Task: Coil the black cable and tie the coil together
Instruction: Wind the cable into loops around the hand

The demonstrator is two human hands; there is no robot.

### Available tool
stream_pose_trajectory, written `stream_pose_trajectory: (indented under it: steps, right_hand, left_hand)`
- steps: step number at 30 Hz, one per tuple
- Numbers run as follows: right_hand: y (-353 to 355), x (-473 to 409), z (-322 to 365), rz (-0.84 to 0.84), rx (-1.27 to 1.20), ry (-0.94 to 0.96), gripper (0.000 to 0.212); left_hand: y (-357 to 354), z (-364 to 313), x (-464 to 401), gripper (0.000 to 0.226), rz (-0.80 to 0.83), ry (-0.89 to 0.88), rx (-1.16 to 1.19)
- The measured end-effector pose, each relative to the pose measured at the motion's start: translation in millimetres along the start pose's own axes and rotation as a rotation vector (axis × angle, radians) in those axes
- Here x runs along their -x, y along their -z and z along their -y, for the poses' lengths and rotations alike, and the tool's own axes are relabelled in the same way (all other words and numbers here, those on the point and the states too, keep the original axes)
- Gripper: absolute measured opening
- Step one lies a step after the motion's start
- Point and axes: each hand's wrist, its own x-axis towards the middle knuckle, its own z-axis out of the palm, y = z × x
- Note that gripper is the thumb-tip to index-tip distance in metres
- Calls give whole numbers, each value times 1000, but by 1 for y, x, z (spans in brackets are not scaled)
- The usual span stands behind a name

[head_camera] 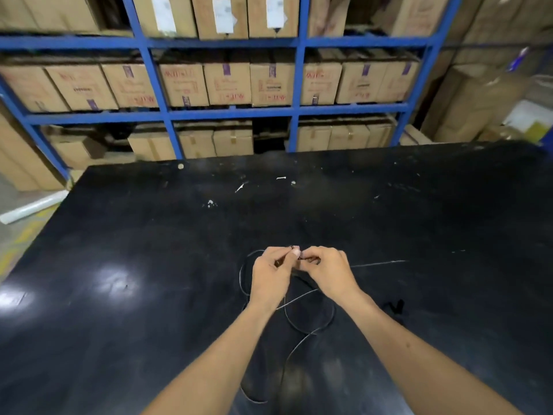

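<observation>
The thin black cable (pixel 311 327) lies in loose loops on the black table (pixel 149 265), under and between my forearms. One loop curves left of my left hand, another runs down toward the near edge. My left hand (pixel 270 272) and my right hand (pixel 327 271) meet fingertip to fingertip above the table's middle, both pinching a short section of the cable near its end. The pinched part is mostly hidden by my fingers.
Small white scraps (pixel 241 187) are scattered on the far half of the table. A small dark object (pixel 395 307) lies right of my right forearm. Blue shelving (pixel 233 112) with cardboard boxes stands behind the table. A white roll (pixel 33 206) lies on the floor at left.
</observation>
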Motion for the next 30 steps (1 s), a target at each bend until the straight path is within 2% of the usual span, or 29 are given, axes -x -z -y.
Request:
stream_pose_trajectory:
  steps: [3,6,9,13,16,22,26,30]
  right_hand:
    - [7,9,15,0,-59,1,11]
    - [14,22,25,121,-234,-44,12]
    - [22,33,39,168,-409,-44,16]
    - [31,41,57,249,-512,-15,31]
    - [33,49,47,304,-610,-46,41]
    - [24,54,21,389,-668,-115,52]
    - [19,52,10,480,-575,-130,63]
    - [25,46,0,424,-478,-127,68]
  left_hand:
    - [5,-25,-8,16,-63,27,101]
    - [15,-57,-23,26,-101,86,307]
    - [27,-91,-36,25,-4,150,504]
    - [35,-129,-41,25,162,216,614]
    - [35,-157,-48,24,296,194,731]
    - [51,-196,-63,17,507,89,653]
    - [54,-212,-75,26,537,145,664]
    - [49,-229,-74,30,630,190,585]
